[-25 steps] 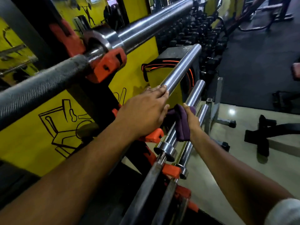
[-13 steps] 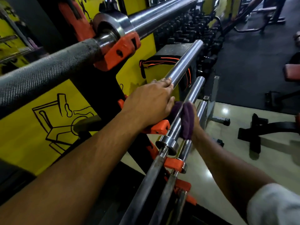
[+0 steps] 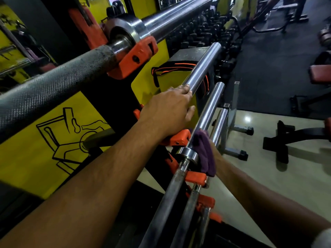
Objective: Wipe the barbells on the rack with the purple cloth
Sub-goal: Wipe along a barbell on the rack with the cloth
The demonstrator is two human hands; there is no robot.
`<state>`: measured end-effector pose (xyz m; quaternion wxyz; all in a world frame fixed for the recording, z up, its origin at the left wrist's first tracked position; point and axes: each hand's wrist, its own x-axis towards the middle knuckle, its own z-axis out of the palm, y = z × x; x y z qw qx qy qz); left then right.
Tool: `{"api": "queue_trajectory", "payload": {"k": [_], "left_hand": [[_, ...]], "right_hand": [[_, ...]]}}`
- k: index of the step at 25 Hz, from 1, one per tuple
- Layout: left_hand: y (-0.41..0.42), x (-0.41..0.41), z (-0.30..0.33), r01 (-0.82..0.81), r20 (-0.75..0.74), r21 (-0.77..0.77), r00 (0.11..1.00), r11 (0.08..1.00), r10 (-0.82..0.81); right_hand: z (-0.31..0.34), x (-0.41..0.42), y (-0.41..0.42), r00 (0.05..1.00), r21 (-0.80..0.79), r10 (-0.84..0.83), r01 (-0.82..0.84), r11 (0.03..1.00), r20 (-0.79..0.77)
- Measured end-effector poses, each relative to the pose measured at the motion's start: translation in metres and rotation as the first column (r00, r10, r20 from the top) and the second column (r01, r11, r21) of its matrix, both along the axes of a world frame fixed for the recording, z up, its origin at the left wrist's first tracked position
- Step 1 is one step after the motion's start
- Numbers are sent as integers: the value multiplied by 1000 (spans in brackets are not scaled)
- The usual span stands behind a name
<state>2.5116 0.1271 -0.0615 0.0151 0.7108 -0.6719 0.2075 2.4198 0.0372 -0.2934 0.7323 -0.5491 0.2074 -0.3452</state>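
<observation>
Your right hand [image 3: 215,154], mostly hidden, pressed the purple cloth [image 3: 204,151] around the third barbell's sleeve [image 3: 209,111] beside its collar [image 3: 188,154]. That sleeve ran up and away from the cloth. Your left hand [image 3: 170,110] closed loosely over the second barbell [image 3: 202,68]. Four barbells sat racked.
</observation>
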Motion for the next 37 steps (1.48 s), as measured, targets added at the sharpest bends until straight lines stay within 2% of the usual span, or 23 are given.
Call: {"api": "queue_trajectory", "payload": {"k": [1,2,3,4,5,6,7,8,11,14,16,18,21,23,25,27,28,29,32,34,35,36,37], "left_hand": [[0,0,-1,-3,5,2,1000,1000,3],[0,1,-1,-8,10,5,1000,1000,8],[0,1,-2,-15,5,10,1000,1000,15],[-1,1,-2,-23,-7,21,1000,1000,23],[-1,1,-2,-29,-18,35,999,999,30],[-1,2,-2,-34,-23,47,999,998,35],[-1,2,-2,-35,-21,52,999,998,36],[-2,3,-1,-31,-17,51,999,998,32],[-1,2,0,-31,-10,65,999,997,31],[-1,2,1,-30,8,81,1000,996,29],[0,3,3,-32,13,98,999,995,31],[2,3,3,-14,23,157,1000,987,11],[16,-6,6,-13,-37,175,999,984,20],[46,-26,-2,-56,-135,27,989,998,60],[96,-52,-31,-46,-256,-170,967,984,1],[148,-66,-80,-27,-369,-196,928,980,-48],[170,-65,-108,-47,-401,-159,916,986,-21],[187,-61,-133,-67,-429,-113,903,991,12],[207,-51,-181,-96,-488,-8,869,995,80],[209,-48,-188,-94,-492,53,864,994,108],[209,-46,-188,-93,-512,77,850,993,120],[209,-46,-185,-97,-536,87,834,991,129],[209,-45,-183,-104,-554,91,821,990,137]], "right_hand": [[5,-3,-14,998,157,-66,67,985,-17],[5,1,-27,995,201,-102,101,974,-5],[5,5,-30,986,129,-142,153,980,-90],[0,3,-22,987,34,-151,153,988,-52],[3,-11,-10,962,-155,-274,272,950,7],[7,-12,2,955,-203,-262,286,936,138],[11,-14,17,987,-187,-40,69,980,153],[15,-19,29,990,-123,142,-138,983,24],[12,-41,20,978,-5,125,-128,992,-167],[19,-63,0,856,-222,14,-150,964,-516],[29,-76,-10,705,-412,-78,-317,854,-705],[45,-88,-12,618,-562,-233,-412,717,-751],[84,-98,-2,798,-791,-436,-80,607,-416],[95,-86,9,897,-873,-407,52,485,-173],[84,-62,16,926,-933,-304,-115,341,-225],[62,-37,17,888,-929,-272,-344,139,-370],[59,-27,13,887,-923,-261,-378,68,-382],[65,-18,12,886,-914,-227,-401,58,-403],[104,-2,5,769,-728,-29,-590,350,-638],[117,6,3,630,-588,39,-744,317,-776],[117,7,7,620,-586,29,-755,295,-784],[110,6,11,673,-614,68,-707,352,-736],[102,2,13,746,-688,4,-616,385,-666]]}}
